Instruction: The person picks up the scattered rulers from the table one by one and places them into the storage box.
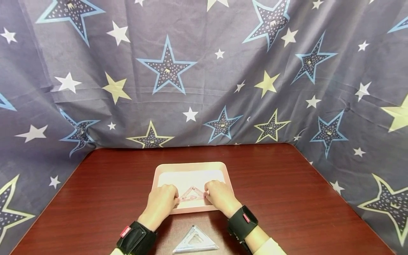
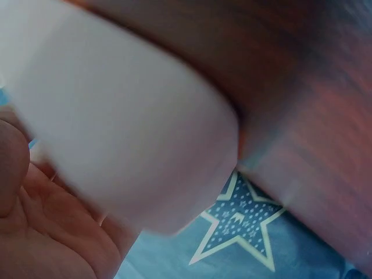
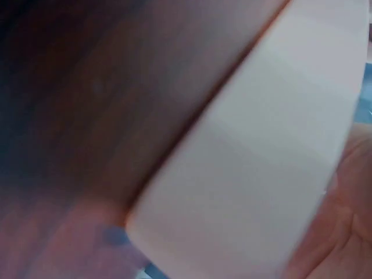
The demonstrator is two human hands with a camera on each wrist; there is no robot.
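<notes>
A pink see-through set square (image 1: 192, 194) is over the pink tray (image 1: 191, 165), held by its two lower corners. My left hand (image 1: 162, 200) pinches the left corner, fingers curled. At the right corner, my right hand (image 1: 221, 197) pinches it the same way. Whether the set square touches the tray's white floor I cannot tell. In the left wrist view the tray's outer wall (image 2: 133, 116) covers most of the hand's work; the right wrist view shows the tray wall (image 3: 244, 145) likewise. The fingertips are hidden in both wrist views.
A clear bluish set square (image 1: 196, 241) lies on the red-brown table (image 1: 274, 184) in front of the tray, between my forearms. Behind the table and along its sides hangs a grey curtain (image 1: 197, 88) with stars.
</notes>
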